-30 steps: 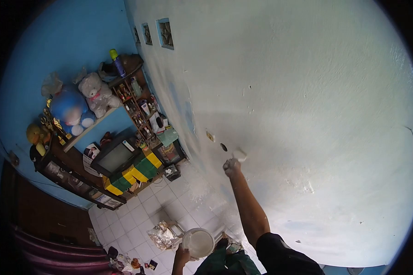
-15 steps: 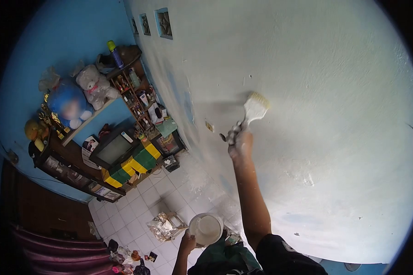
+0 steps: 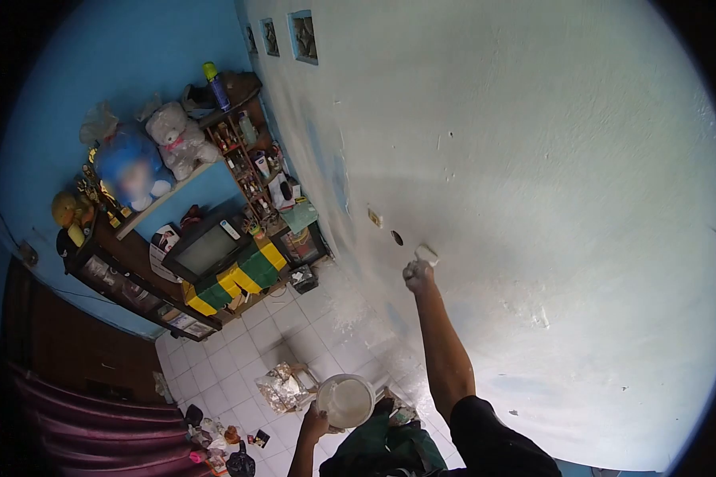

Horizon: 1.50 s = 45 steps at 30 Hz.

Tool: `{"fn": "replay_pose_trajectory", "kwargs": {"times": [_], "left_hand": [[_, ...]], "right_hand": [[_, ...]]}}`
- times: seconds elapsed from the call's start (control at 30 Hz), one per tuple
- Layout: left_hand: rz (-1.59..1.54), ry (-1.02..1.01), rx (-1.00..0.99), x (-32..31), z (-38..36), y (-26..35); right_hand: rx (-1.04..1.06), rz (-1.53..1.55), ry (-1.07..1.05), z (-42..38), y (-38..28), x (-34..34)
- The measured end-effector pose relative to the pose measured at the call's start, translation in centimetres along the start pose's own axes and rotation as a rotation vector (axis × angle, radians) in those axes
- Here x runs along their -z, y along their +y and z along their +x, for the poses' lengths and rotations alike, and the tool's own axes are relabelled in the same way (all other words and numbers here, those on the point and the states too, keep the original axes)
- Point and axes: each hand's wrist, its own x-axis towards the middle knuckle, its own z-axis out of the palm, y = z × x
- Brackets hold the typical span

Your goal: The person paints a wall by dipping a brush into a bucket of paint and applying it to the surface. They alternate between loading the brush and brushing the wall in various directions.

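Preferably hold round whitish tub [image 3: 371,405] level, left hand [image 3: 317,424] gripping; right hand [image 3: 418,275] grips pale brush [image 3: 429,254] near dark oval wall hole [image 3: 397,238].

white tub [image 3: 347,377], blue-patched whitish wall [image 3: 573,199], green-and-yellow cloth [image 3: 254,272], maroon curtain [image 3: 95,429]

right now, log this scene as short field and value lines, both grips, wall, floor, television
left grip: holding a round tub of pale liquid
right grip: holding a brush; wall contact unclear
wall: mostly whitish, bluish patches showing
floor: light tiles, white marks near the wall
television: screen dark, green-and-yellow cloth below it
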Motion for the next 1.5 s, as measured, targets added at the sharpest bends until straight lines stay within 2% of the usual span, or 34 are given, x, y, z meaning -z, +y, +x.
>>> {"fn": "replay_pose_trajectory", "kwargs": {"times": [0.07,0.17,0.2,0.33,0.43,0.5,0.57,0.67,0.77,0.8,0.83,0.9,0.93,1.1,1.17,1.27,1.4,1.5], "left_hand": [[-0.154,-0.01,0.006,-0.6,0.4,-0.7],[-0.124,0.003,-0.043,-0.8,0.3,0.5],[0.03,-0.002,-0.077,-0.3,-0.1,1.8],[-0.125,-0.073,0.059,0.6,-2.0,6.6],[-0.188,-0.044,0.044,0.8,-2.0,7.0],[-0.208,-0.03,0.007,0.2,-1.5,5.5],[-0.058,-0.003,-0.059,-0.7,0.3,1.6],[-0.024,0.043,-0.069,-0.8,0.5,-0.2],[-0.158,0.028,0.065,-0.3,-0.7,1.1],[-0.413,-0.008,0.174,0.3,-2.2,3.4],[-0.271,0.025,0.061,-0.5,-1.1,1.4],[0.009,0.088,-0.159,-2.2,2.0,-4.2],[0.044,0.098,-0.092,-2.5,2.2,-4.0],[-0.008,0.088,-0.095,-3.0,1.0,0.6],[-0.018,-0.007,-0.014,-3.1,1.4,2.3],[-0.014,0.003,-0.069,-5.0,3.2,1.8],[-0.088,0.025,-0.186,-6.3,4.1,3.0],[-0.081,0.008,-0.18,-6.9,4.3,3.4]], "right_hand": [[0.062,0.015,-0.072,-2.8,-2.6,-3.6],[0.04,0.108,-0.238,-10.1,-5.5,-10.0],[0.028,0.133,-0.32,-11.9,-6.0,-11.3],[0.233,0.009,-0.401,-19.3,-6.1,-16.7],[0.311,0.004,-0.292,-18.5,-4.7,-17.8],[0.416,-0.061,-0.143,-15.0,-3.0,-16.1],[0.527,-0.137,-0.018,-11.1,-0.7,-13.2],[0.441,-0.18,0.057,-7.4,1.5,-9.1],[0.305,-0.217,0.08,-4.7,3.0,-5.1],[0.24,-0.235,0.056,-3.5,3.1,-3.5],[0.176,-0.256,0.033,-3.2,2.8,-2.3],[0.082,-0.268,-0.053,-4.8,1.6,-0.5],[0.03,-0.28,-0.093,-6.0,1.0,0.4],[0.047,-0.63,-0.078,-16.6,-1.3,3.5],[0.013,-0.721,-0.054,-20.8,-1.6,5.0],[-0.036,-0.863,-0.068,-26.4,-1.8,5.7],[-0.043,-0.797,-0.053,-30.0,-0.9,6.9],[0.009,-0.748,-0.013,-29.7,-0.5,6.9]]}}
